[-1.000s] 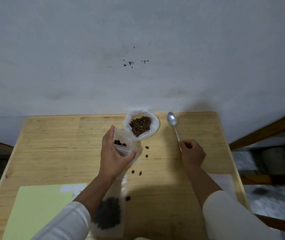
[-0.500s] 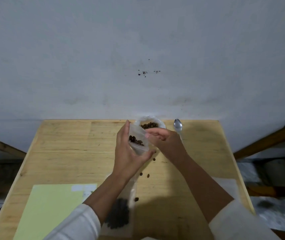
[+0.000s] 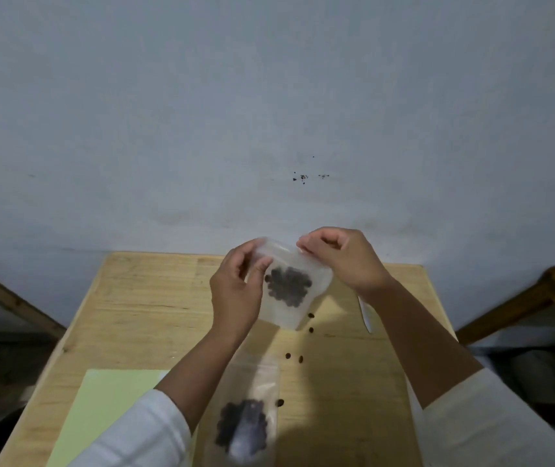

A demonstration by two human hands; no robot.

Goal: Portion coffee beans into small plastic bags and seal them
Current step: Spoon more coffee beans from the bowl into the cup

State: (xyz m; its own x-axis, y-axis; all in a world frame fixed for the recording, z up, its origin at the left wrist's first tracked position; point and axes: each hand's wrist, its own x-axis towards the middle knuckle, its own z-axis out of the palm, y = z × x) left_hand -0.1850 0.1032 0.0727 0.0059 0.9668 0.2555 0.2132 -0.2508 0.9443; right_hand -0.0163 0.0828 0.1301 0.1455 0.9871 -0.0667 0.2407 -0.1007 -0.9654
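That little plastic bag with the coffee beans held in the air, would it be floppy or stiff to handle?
Probably floppy: the small bag sags between both hands, pinched at its top. Its beans bunch in one clump, so they would likely shift if tilted.

Two bare forearms enter from the bottom edge, both hands bare: no gloves, rings, watch or wristband visible. Left hand, right hand. Left sleeve is white, long, soft knit-looking fabric with faint folds, pushed up the forearm. Right sleeve is off-white/cream, smooth, loose, also pushed up, cuff edge plain.
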